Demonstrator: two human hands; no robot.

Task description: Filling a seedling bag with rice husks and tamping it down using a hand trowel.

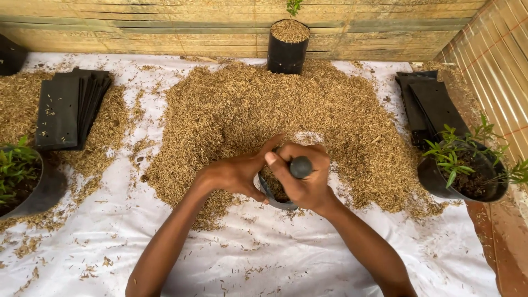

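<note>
Left edge: a dark pot with green seedlings (22, 181) sits at nine o'clock, half out of view, husk scattered round it.
Flat bags, left: a fanned stack of black grow bags (69, 110) lies at ten o'clock on the white sheet (264, 258), well apart from the hands.
Left hand (237, 173): fingers curled round the near left side of the small black bag (275, 199), thumb reaching over its rim, gripping and steadying it.
Small black bag: dead centre, at the near edge of the big husk heap (258, 115), upright, mouth facing the camera, long axis vertical, part filled with husk.
Handling, my call: thin soft plastic, light, floppy until packed; it looks best held by the rim or cupped round the wall, since a squeeze would likely buckle it and spill the fill.
Right hand (308, 179): closed tight round a dark rounded tool (301, 166), only its round end showing; the tool seems to point down into the bag, though its lower part is hidden.
Filled bag: at twelve o'clock a tall black bag with a sprig (289, 44) stands against the bamboo wall (165, 27).
Flat bags, right: more black bags (432, 107) at two o'clock.
Right edge: a leafy seedling pot (467, 173) at three o'clock.
</note>
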